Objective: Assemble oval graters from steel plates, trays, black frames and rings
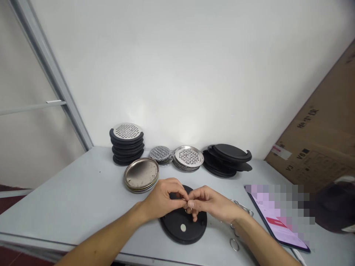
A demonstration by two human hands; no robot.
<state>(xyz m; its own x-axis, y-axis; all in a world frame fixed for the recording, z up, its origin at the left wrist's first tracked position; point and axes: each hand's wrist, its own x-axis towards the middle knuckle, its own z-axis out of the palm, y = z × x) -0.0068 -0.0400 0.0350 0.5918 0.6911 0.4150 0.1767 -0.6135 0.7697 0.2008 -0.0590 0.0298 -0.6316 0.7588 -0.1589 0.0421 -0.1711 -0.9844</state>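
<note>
Left hand (pixel 168 199) and right hand (pixel 213 203) are closed in fingertip pinches on a small metal ring (pixel 188 210), held just over a black disc (pixel 191 234) on the table (pixel 69 199). Judged light, stiff and smooth, the ring is best gripped at its rim by thumb and forefinger. Cardboard box (pixel 318 129): "V3" legible, other characters unclear. Screen (pixel 273 221) text: unreadable, partly pixelated.

Ring (pixel 189 212): partly hidden in my fingers (pixel 177 203).
Disc (pixel 177 234): partly behind left hand (pixel 165 197), right hand (pixel 212 205).
Loose rings (pixel 235 250): some behind my forearm (pixel 256 234).
Box (pixel 298 144): cut by right edge.
Tablet (pixel 284 233): screen partly pixelated.
</note>
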